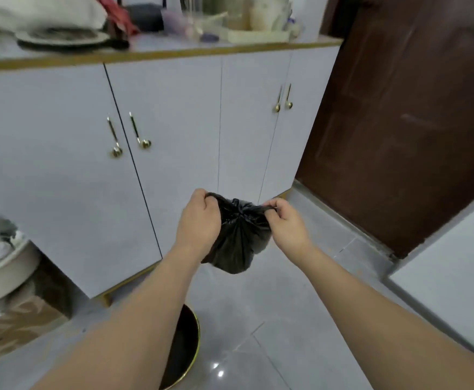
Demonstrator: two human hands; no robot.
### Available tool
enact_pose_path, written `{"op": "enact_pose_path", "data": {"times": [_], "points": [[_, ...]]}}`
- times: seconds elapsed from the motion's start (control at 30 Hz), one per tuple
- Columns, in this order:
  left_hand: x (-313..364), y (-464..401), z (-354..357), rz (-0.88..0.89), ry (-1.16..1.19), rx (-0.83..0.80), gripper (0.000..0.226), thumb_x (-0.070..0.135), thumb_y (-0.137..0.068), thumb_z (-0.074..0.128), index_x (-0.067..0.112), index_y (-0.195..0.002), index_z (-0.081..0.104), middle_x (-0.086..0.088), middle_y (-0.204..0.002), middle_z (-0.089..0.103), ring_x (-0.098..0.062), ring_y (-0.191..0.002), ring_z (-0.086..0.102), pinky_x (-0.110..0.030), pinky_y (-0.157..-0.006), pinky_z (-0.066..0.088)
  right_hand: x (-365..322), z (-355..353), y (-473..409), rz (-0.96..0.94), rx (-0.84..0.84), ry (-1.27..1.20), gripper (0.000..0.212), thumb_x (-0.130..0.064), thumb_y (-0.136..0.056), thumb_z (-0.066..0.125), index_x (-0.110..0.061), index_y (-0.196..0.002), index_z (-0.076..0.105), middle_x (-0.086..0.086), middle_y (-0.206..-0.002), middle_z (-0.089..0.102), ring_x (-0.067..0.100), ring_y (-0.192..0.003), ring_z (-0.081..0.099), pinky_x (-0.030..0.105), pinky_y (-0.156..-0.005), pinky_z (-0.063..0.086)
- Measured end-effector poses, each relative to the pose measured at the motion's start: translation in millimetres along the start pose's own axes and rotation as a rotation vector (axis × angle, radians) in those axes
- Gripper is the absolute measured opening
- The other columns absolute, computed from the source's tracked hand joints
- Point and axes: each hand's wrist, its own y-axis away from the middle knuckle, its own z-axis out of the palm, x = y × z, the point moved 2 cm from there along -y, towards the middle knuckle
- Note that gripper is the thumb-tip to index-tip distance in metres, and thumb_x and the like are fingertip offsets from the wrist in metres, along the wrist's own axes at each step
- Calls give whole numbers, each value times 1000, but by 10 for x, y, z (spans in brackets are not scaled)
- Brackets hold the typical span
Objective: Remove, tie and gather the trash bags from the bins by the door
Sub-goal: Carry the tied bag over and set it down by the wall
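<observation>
1. Gripping the gathered top of a small black plastic trash bag (237,235), the left hand (199,220) has its fingers curled round one twisted end of the plastic
2. The right hand (287,220) pinches the opposite twisted end between thumb and curled fingers, so the bag's mouth is bunched into a knot-like pucker between the two hands
3. The bag hangs in the air in front of the pale lilac cabinet with gold handles (174,122), its rounded bottom clear of the grey tiled floor (286,319)
4. A round black bin with a gold rim (185,347) stands on the floor below the left forearm, partly hidden by it
5. A dark brown wooden door (413,108) stands to the right of the cabinet
6. Blurred dishes and jars crowd the cabinet top
</observation>
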Motion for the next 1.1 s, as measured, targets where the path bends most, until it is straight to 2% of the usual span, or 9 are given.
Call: {"op": "enact_pose_path", "data": {"times": [0.13, 0.23, 0.4, 0.6, 0.7, 0.8, 0.9, 1.03, 1.1], "points": [[1913, -187, -999, 88, -65, 36, 25, 22, -100, 30, 5, -100, 49, 0, -82, 53, -24, -83, 52, -34, -70, 35, -2016, -886, -98, -54, 47, -7, 20, -13, -94, 47, -19, -97, 66, -1, -97, 68, 19, -92, 62, 33, -81, 50], [3148, -214, -1675, 171, -128, 103, 22, 22, -100, 31, 6, -94, 44, -5, -76, 50, -28, -76, 50, -37, -62, 32, -3301, -1471, -70, -100, 67, 10, 20, -16, -95, 48, -23, -97, 67, 0, -101, 70, 16, -93, 63, 32, -82, 50], [4260, -155, -2341, 270, -194, 180, 23, 21, -100, 29, 7, -101, 46, -12, -87, 56, -33, -83, 53, -40, -69, 39, -4458, -1971, 87, -184, 83, 64, 20, -22, -95, 52, -16, -101, 69, 0, -99, 71, 16, -95, 64, 33, -82, 50], [4451, 58, -2392, 333, -193, 149, 20, 23, -99, 29, 10, -97, 43, -7, -72, 53, -36, -79, 57, -42, -66, 41, -4789, -2115, 263, -190, 154, -88, 19, -17, -95, 51, -13, -91, 69, 5, -84, 68, 17, -72, 58, 29, -64, 43], [4477, 89, -2360, 332, -190, 154, 22, 24, -100, 29, 9, -98, 46, -10, -78, 58, -36, -82, 59, -44, -77, 47, -4729, -2177, 320, -146, 187, -139, 18, -18, -94, 52, -11, -94, 68, 8, -92, 71, 20, -83, 64, 33, -72, 49], [4562, 119, -2246, 324, -150, 107, 21, 17, -101, 31, 3, -102, 46, -15, -84, 58, -31, -77, 56, -36, -60, 37, -4632, -2299, 374, -106, 198, -184, 17, -16, -95, 52, -11, -92, 68, 7, -92, 71, 20, -84, 64, 33, -78, 51], [4675, 137, -2038, 320, -166, 71, 19, 18, -101, 31, 7, -100, 46, -9, -78, 54, -26, -70, 50, -33, -55, 31, -4518, -2534, 422, -95, 222, -182, 16, -16, -93, 54, -14, -87, 69, 8, -89, 72, 17, -78, 62, 33, -76, 50], [4774, 162, -1542, 317, -81, -19, 22, 19, -101, 31, 7, -99, 49, -8, -83, 54, -27, -79, 51, -35, -65, 34, -4271, -2985, 507, -76, 267, -150, 16, -16, -91, 57, -19, -82, 70, -2, -76, 69, 11, -69, 60, 26, -66, 47], [4783, 232, -1228, 294, -61, -81, 23, 21, -101, 32, 8, -98, 51, -7, -83, 55, -26, -78, 51, -35, -65, 34, -4090, -3271, 537, -41, 275, -129, 17, -18, -89, 59, -21, -80, 73, -2, -77, 71, 15, -73, 65, 30, -68, 52]]}}
